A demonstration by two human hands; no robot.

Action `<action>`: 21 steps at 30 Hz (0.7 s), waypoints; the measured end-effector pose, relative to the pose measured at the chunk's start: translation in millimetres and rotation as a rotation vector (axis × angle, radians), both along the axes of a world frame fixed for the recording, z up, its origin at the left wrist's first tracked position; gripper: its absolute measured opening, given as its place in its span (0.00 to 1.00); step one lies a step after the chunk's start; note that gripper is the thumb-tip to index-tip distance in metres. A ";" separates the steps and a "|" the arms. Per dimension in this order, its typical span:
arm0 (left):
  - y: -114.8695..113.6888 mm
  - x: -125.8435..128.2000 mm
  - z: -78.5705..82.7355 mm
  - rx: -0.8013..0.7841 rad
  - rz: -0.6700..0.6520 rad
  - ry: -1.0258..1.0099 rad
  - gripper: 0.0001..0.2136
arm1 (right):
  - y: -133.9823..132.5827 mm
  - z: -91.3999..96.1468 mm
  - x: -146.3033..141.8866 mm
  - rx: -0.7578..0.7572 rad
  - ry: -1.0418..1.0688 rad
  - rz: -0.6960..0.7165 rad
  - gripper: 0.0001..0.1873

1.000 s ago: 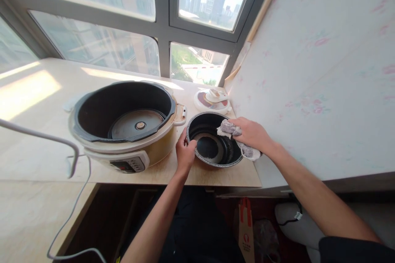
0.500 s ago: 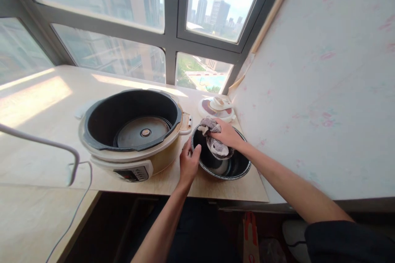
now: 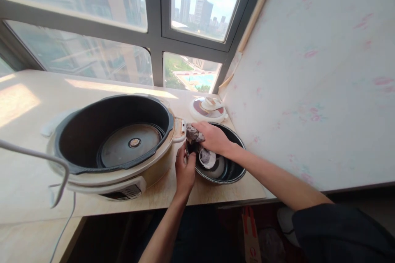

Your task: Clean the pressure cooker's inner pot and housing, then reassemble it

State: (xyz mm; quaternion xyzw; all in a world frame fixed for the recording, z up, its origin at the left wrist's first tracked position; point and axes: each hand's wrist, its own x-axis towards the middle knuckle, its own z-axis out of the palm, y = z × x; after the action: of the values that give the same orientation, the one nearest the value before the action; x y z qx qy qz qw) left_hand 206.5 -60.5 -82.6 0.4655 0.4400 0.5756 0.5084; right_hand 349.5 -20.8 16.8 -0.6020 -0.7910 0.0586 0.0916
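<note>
A dark inner pot (image 3: pixel 236 168) stands on the counter to the right, its mouth facing up. My left hand (image 3: pixel 185 174) grips the pot's left rim, thumb over the inside and fingers outside. Bunched in my right hand (image 3: pixel 214 137) is a grey-and-white cloth (image 3: pixel 207 159). This hand is at the pot's upper left rim, and part of the cloth hangs down inside. Left of the pot sits an electric pressure cooker (image 3: pixel 154 172) without a lid, its dark inside and round heating plate (image 3: pixel 131 144) showing.
Behind the pot a white and reddish lid (image 3: pixel 210 109) lies by the floral wall (image 3: pixel 308 70). A grey cord (image 3: pixel 40 154) crosses the left side. The wooden counter (image 3: pixel 166 197) ends just in front of the pot. A paper bag (image 3: pixel 251 236) stands below.
My right hand has moved left with the cloth, from over the pot's middle to its upper left rim. My left hand keeps its hold. The whole view has shifted slightly.
</note>
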 end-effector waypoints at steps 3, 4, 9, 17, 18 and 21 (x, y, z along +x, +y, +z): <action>3.8 0.4 0.5 -0.050 -0.003 0.028 0.22 | 15.1 7.2 19.0 -0.006 -0.176 -0.118 0.32; 4.4 0.6 1.0 -0.060 -0.003 0.036 0.23 | 17.4 10.4 27.3 -0.016 -0.230 -0.152 0.33; 3.1 1.7 3.4 -0.086 0.026 0.057 0.24 | 0.9 28.3 61.1 -0.098 -0.390 -0.320 0.30; 0.4 3.0 3.4 -0.086 0.049 0.049 0.22 | -37.1 20.6 45.6 -0.282 -0.425 -0.174 0.25; 0.5 2.8 3.0 -0.083 0.051 0.046 0.22 | -34.0 15.2 42.1 -0.291 -0.423 -0.150 0.25; 1.7 1.7 1.2 -0.077 0.056 0.037 0.21 | -15.9 -2.8 34.1 -0.307 -0.430 -0.169 0.25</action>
State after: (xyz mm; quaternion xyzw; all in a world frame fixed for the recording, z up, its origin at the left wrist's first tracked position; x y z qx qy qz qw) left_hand 208.2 -58.8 -81.5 0.4436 0.4840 0.5633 0.5016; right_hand 383.6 -36.8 14.0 -0.6715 -0.7210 0.0410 -0.1660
